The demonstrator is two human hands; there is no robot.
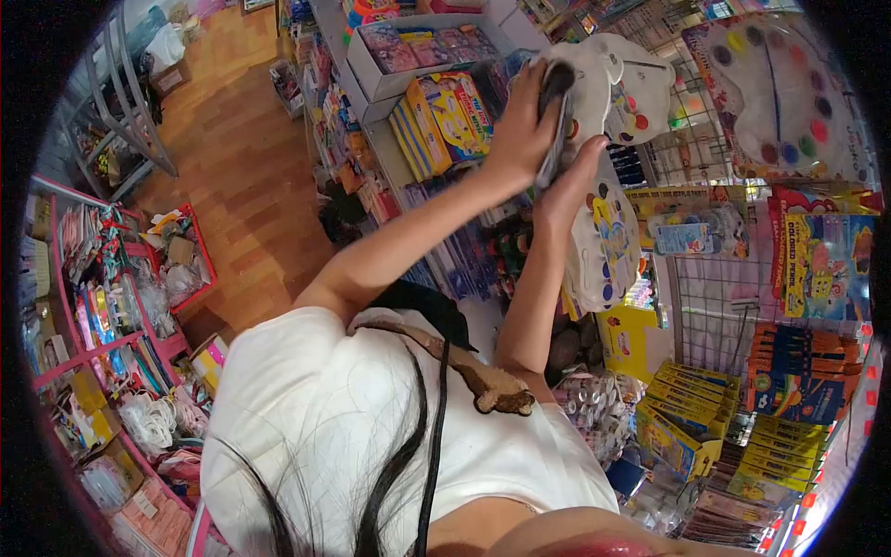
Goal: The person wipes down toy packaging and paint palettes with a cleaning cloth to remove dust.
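My left hand [520, 130] is raised and closed around a dark, flat, slim object [557, 97] that I see edge-on. Just below it, my right hand [568, 186] has its fingers against the object's lower end; whether it grips it is unclear. Both hands are in front of white paint palettes with coloured paint wells: one behind the object [640, 84] and one below the right hand [605, 243]. They hang on a wire grid rack [719, 297]. What the dark object is cannot be made out.
A larger round palette [780, 93] hangs at the upper right. Yellow crayon boxes [682, 413] and orange packs [798, 371] fill the rack's lower right. Colourful boxes [445, 111] line a shelf left of my hands. Wooden floor [232, 158] and pink shelving [83, 306] lie to the left.
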